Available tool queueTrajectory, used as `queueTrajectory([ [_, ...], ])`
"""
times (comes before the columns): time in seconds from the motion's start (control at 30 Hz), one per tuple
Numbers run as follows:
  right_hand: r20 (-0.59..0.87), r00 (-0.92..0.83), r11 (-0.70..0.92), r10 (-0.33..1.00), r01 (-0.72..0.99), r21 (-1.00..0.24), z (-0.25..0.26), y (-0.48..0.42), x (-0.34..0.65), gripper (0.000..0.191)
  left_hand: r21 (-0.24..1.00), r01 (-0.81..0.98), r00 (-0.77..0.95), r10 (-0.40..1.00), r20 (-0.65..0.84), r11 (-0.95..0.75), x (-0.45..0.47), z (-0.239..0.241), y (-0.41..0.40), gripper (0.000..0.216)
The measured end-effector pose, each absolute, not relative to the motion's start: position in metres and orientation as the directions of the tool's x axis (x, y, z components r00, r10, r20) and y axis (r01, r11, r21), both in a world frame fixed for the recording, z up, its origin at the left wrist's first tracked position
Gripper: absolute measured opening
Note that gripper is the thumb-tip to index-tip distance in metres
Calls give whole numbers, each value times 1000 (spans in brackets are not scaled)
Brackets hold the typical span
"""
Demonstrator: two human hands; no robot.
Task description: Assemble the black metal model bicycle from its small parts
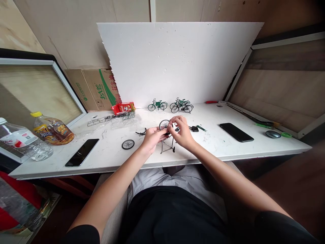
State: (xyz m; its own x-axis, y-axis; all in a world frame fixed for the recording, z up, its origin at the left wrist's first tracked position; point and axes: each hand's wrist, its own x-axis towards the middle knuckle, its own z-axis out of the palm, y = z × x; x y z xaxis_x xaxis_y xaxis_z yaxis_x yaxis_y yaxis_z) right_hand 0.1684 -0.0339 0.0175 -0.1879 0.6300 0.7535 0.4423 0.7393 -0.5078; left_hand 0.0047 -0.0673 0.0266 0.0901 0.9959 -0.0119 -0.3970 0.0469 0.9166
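Note:
A partly built miniature bicycle is held between my two hands just above the white table. Its spoked wheel [164, 124] stands up above my fingers, and its thin dark frame [167, 147] hangs below them. My left hand [151, 138] is closed on the bicycle near the bottom of the wheel. From the other side, the fingertips of my right hand [183, 133] pinch at the wheel's hub area; any small part between them is hidden. A loose spoked wheel [128, 144] lies left of my left hand, and a curved black mudguard [141, 132] lies behind it.
Finished model bicycles [157, 105] stand along the white foam board [175, 61]. Small black and green parts [201, 127] lie right of my hands. Phones [82, 152] flank the work area. Bottles [54, 130] stand at left; a mouse [273, 134] sits at right.

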Motion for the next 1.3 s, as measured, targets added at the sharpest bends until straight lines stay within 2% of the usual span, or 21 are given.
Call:
queueTrajectory([
  [0.13, 748, -216, 756, 628, 399, -519, 15, -29, 173, 25, 871, -476, 110, 991, -80, 123, 2, 21, -59, 16],
  [0.3, 726, -302, 777, 618, 373, -507, 13, -28, 177, 38, 847, -513, 122, 989, -88, 139, 1, 19, -56, 13],
  [0.5, 750, -174, 744, 638, 388, -544, 11, -26, 176, 59, 854, -509, 106, 993, -60, 106, -1, 16, -54, 14],
  [0.7, 763, -257, 791, 593, 367, -490, 12, -29, 175, 51, 852, -512, 109, 992, -61, 109, 0, 17, -55, 15],
  [0.83, 783, -220, 786, 582, 399, -472, 12, -29, 174, 57, 866, -488, 106, 992, -69, 112, 0, 18, -58, 15],
  [0.9, 804, -201, 789, 560, 423, -445, 13, -27, 175, 48, 876, -473, 90, 994, -58, 95, 1, 18, -58, 16],
  [1.03, 820, -287, 836, 495, 414, -360, 14, -22, 179, 20, 900, -436, 17, 1000, 9, -1, 2, 17, -59, 27],
  [1.13, 819, -375, 873, 435, 397, -283, 13, -19, 182, 17, 920, -388, -17, 998, 58, -60, 4, 16, -61, 32],
  [1.3, 796, -472, 876, 380, 460, -146, 12, -15, 188, 17, 951, -272, -20, 989, 148, -148, 5, 13, -61, 31],
])
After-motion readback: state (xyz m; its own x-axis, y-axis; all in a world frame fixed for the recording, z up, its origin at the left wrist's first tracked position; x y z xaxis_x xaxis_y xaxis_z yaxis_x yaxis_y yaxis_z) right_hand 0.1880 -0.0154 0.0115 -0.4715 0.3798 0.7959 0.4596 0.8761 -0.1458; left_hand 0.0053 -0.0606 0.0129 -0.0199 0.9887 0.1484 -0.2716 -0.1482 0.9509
